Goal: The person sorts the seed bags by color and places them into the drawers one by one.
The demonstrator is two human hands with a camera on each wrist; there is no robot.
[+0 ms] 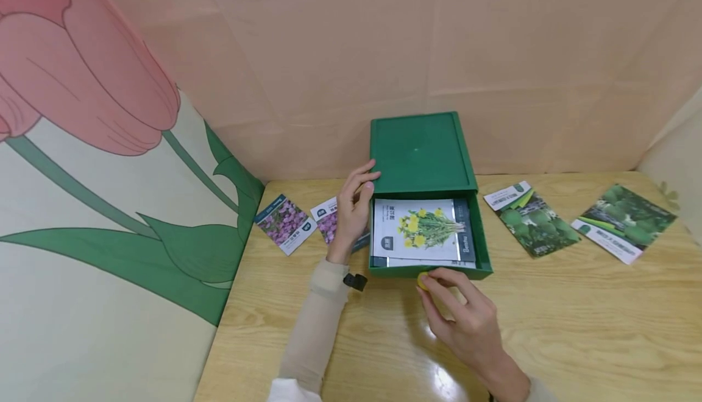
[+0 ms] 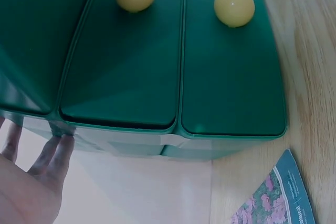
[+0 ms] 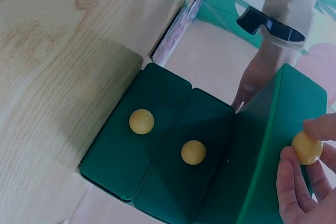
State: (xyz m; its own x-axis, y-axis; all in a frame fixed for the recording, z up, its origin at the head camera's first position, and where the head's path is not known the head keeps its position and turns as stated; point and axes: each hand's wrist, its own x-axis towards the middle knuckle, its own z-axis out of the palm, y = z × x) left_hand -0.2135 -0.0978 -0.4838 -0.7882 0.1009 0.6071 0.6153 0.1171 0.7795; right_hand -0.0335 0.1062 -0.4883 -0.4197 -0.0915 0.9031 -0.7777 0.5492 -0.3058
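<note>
A green drawer cabinet (image 1: 419, 152) stands on the table, its top drawer (image 1: 484, 250) pulled out. Inside that drawer lie seed packets, the uppermost one a white packet with yellow flowers (image 1: 422, 231). My right hand (image 1: 463, 313) pinches the round yellow knob (image 3: 307, 148) on the drawer's front between thumb and fingers. Against the cabinet's left side rests my left hand (image 1: 353, 210), fingers extended near the top edge. Below, the right wrist view shows two closed drawers, each with a yellow knob (image 3: 142, 121).
Left of the cabinet lie two purple-flower packets (image 1: 285, 224), one partly hidden behind my left wrist. To the right are two green-plant packets (image 1: 532, 219) on the wooden table (image 1: 576, 317). A pink cloth wall (image 1: 307, 55) rises behind; a tulip-printed wall (image 1: 109, 201) stands at left.
</note>
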